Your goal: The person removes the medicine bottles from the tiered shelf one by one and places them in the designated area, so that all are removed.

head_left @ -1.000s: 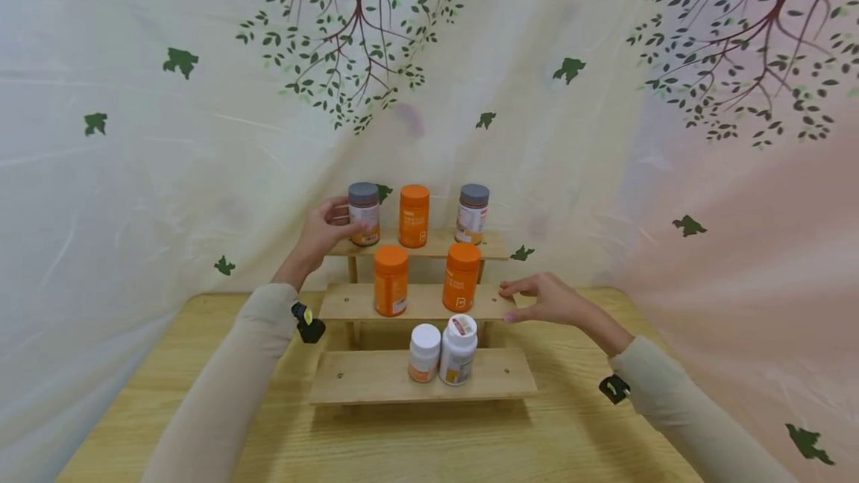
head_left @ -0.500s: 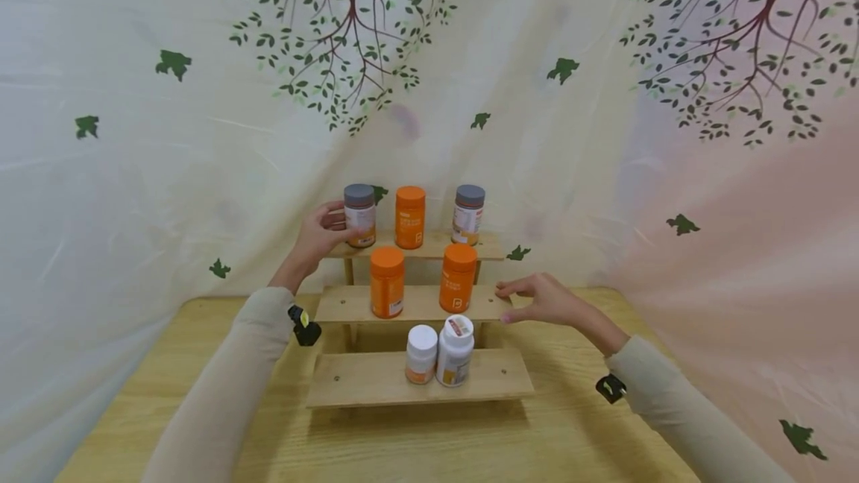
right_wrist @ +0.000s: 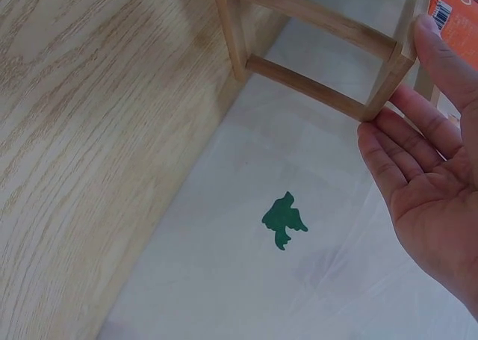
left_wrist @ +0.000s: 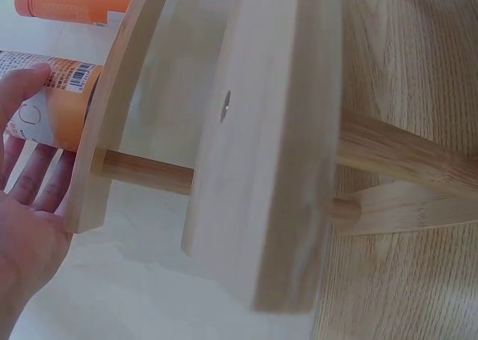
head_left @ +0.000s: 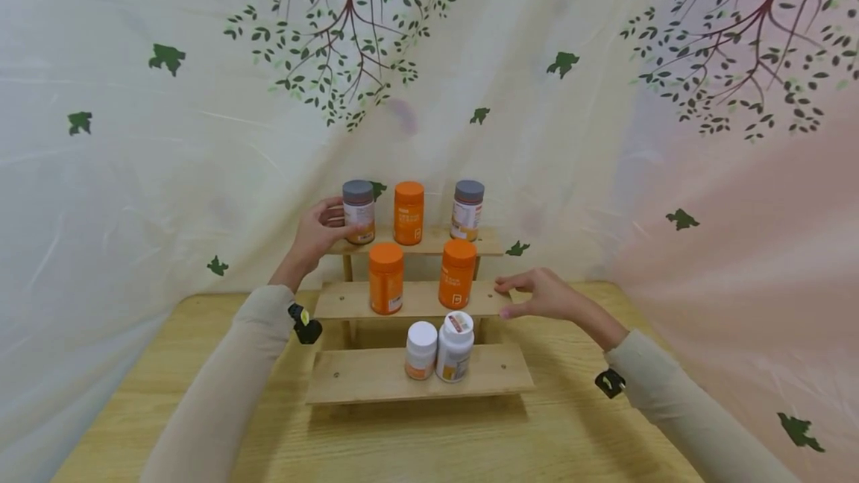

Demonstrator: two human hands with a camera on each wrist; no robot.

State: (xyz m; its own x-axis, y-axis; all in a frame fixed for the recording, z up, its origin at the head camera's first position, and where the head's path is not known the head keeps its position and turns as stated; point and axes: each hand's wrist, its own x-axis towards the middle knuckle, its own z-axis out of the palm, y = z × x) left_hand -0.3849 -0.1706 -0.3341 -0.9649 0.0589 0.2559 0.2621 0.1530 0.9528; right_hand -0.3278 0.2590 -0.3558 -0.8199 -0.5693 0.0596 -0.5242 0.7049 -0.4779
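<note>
On the top step of a wooden tiered stand (head_left: 349, 386), my left hand (head_left: 315, 233) holds a grey-lidded supplement bottle (head_left: 359, 215) at the far left, thumb in front and fingers around its side. The left wrist view shows the thumb on the bottle's label (left_wrist: 56, 101). My right hand (head_left: 546, 297) pinches the right end of the middle step (head_left: 486, 297), thumb at its front edge and fingers behind. In the right wrist view, the thumb and fingers (right_wrist: 418, 149) lie on either side of that end.
An orange bottle (head_left: 408, 215) and another grey-lidded bottle (head_left: 467, 213) share the top step. Two orange bottles stand on the middle step, left (head_left: 386, 280) and right (head_left: 458, 276). Below are a small white bottle (head_left: 421, 352) and a larger white bottle (head_left: 455, 349). A printed curtain (head_left: 268, 133) hangs behind the table (head_left: 403, 446).
The head view has shifted slightly. Both hands keep their places on the bottle and the step, and the bottles stay where they were.
</note>
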